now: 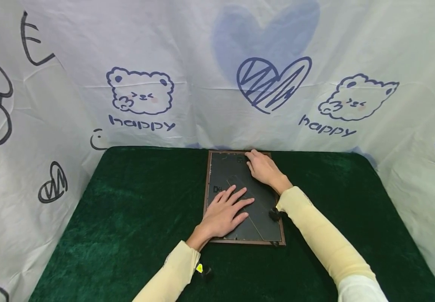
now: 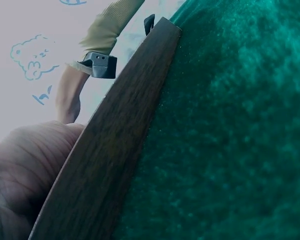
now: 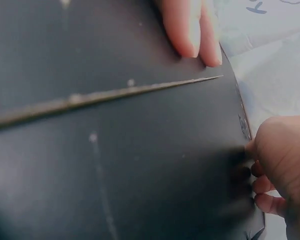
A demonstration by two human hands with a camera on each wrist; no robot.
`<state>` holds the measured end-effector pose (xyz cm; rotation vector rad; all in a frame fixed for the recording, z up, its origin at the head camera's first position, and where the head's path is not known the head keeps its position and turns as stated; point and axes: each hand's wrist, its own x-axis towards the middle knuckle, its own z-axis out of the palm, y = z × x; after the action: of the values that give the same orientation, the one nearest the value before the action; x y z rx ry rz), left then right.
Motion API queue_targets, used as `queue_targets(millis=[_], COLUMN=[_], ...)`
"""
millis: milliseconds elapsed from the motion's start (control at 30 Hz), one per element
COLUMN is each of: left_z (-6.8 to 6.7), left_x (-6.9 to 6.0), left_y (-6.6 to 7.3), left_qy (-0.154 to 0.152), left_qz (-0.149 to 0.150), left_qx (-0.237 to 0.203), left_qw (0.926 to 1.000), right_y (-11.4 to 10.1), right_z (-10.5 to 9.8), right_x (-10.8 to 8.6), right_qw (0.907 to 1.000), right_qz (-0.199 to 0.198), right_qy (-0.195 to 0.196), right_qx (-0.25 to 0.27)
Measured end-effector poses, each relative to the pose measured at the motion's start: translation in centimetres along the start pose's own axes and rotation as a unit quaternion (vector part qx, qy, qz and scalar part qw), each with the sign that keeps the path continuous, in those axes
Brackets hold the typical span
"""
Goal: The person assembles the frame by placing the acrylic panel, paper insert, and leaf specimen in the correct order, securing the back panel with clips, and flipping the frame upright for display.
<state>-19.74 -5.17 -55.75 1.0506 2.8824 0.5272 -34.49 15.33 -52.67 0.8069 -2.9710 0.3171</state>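
A picture frame (image 1: pixel 245 242) with a brown wood-look rim lies face down, its dark backing board (image 1: pixel 264 197) uppermost. A flat stand leg lies diagonally along the board. My left hand (image 1: pixel 223 214) rests on the lower left of the backing with its fingers spread. In the left wrist view, that hand (image 2: pixel 30 165) lies beside the frame's brown side (image 2: pixel 110 130). At the top right edge, my right hand (image 1: pixel 264 167) touches the backing near the rim. In the right wrist view, that hand's fingers (image 3: pixel 262 185) are bent at the board's edge; any pinched piece is hidden.
Dark green velvety cloth (image 1: pixel 138 218) covers the table around the frame. A white sheet (image 1: pixel 202 100) with blue drawings hangs close behind the frame's far edge and along both sides. Each wrist wears a small black camera.
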Motion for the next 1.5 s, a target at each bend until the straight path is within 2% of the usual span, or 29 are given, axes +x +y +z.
queue_targets(millis=[133,300,500,600,667,767,833,900,967,1000,1033,1100,1167,1233,1267,1333,1400,1500], left_z=[-0.1,-0.5,-0.5,-0.3,-0.1,0.0,-0.2,-0.8,-1.8,-2.3,-2.7,-3.3,-3.6,-3.5,-3.4,-3.0,-2.5,-1.9], left_x=[0.1,0.1,0.0,-0.1,-0.1,-0.2,-0.2,-0.2,-0.3,-0.3,-0.4,-0.9,-1.7,-2.6,-3.0,-3.6,-3.8,-3.7], left_y=[0.1,0.4,0.6,0.4,0.3,0.3,0.3,0.3,0.1,-0.2,-0.4,-1.2,-2.0,-2.6,-2.8,-3.0,-2.9,-2.7], left_qy=[-0.003,-0.007,-0.011,-0.003,0.000,0.000,0.000,0.017,0.058,0.087,0.119,0.171,0.190,0.181,0.170,0.155,0.152,0.161], left_qz=[-0.005,-0.010,-0.012,-0.012,-0.012,-0.010,-0.005,-0.007,-0.027,-0.046,-0.072,-0.144,-0.214,-0.263,-0.276,-0.277,-0.265,-0.255], left_qx=[0.002,-0.007,-0.013,-0.010,-0.009,-0.011,-0.031,-0.073,-0.123,-0.146,-0.165,-0.183,-0.192,-0.192,-0.195,-0.207,-0.217,-0.237], left_qw=[1.0000,0.9999,0.9998,0.9999,0.9999,0.9999,0.9995,0.9971,0.9904,0.9844,0.9764,0.9573,0.9387,0.9280,0.9255,0.9254,0.9270,0.9234], right_y=[-0.5,-1.3,-1.6,-1.7,-1.4,-0.9,-0.5,-0.4,-0.5,-0.7,-0.8,-1.1,-1.5,-1.7,-1.8,-2.0,-2.0,-1.8], right_z=[-0.2,-0.6,-0.3,-0.3,-0.3,-0.5,-1.0,-1.6,-2.3,-2.6,-2.7,-2.6,-2.1,-1.6,-1.4,-1.1,-0.9,-0.8], right_x=[0.0,0.0,-0.1,0.1,0.2,-0.1,-0.9,-2.1,-3.6,-4.4,-5.5,-7.8,-10.2,-12.4,-13.3,-14.5,-15.0,-15.0], right_qw=[0.9984,0.9925,0.9884,0.9884,0.9910,0.9970,0.9969,0.9912,0.9829,0.9797,0.9767,0.9703,0.9640,0.9594,0.9563,0.9514,0.9460,0.9349], right_qz=[-0.004,0.004,0.018,0.014,0.014,0.025,0.042,0.058,0.078,0.087,0.098,0.129,0.164,0.196,0.210,0.225,0.235,0.251], right_qy=[-0.017,-0.061,-0.085,-0.090,-0.090,-0.071,-0.039,0.002,0.045,0.064,0.082,0.108,0.116,0.107,0.094,0.067,0.052,0.056], right_qx=[-0.054,-0.106,-0.125,-0.121,-0.099,-0.018,0.055,0.118,0.161,0.169,0.172,0.174,0.174,0.173,0.180,0.199,0.217,0.245])
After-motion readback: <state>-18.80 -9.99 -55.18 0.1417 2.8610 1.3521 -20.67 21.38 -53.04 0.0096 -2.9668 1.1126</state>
